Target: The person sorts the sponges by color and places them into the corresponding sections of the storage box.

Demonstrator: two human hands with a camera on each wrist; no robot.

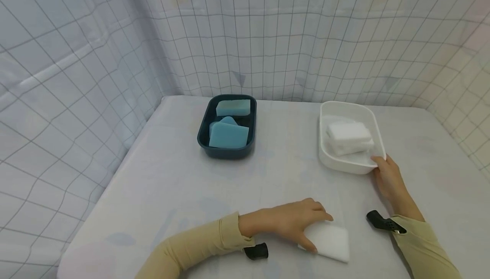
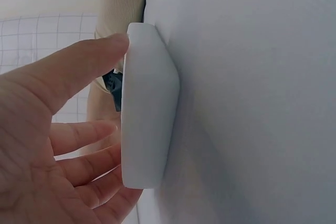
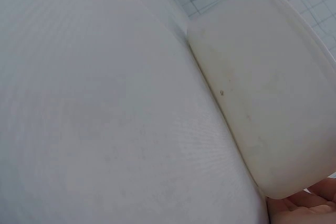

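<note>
On the table lies a white sponge block (image 1: pixel 331 240), seen edge-on in the left wrist view. My left hand (image 1: pixel 292 221) spreads over its left part, thumb near one edge and fingers loosely bent towards the far edge. In the left wrist view the thumb tip meets the sponge's upper edge, and some fingertips are hidden behind it. My right hand (image 1: pixel 389 179) grips the near right corner of a white plastic basin (image 1: pixel 346 167), thumb over the rim and fingers outside. Inside the basin several white sponges (image 1: pixel 349 134) lie stacked.
A dark teal basin (image 1: pixel 228 153) with several blue sponges (image 1: pixel 229 135) stands at the back left of the white-covered table (image 1: pixel 183 177). White grid-patterned curtains (image 1: pixel 245 36) hang behind and at both sides. Black wrist mounts (image 1: pixel 379 220) stick out from both sleeves.
</note>
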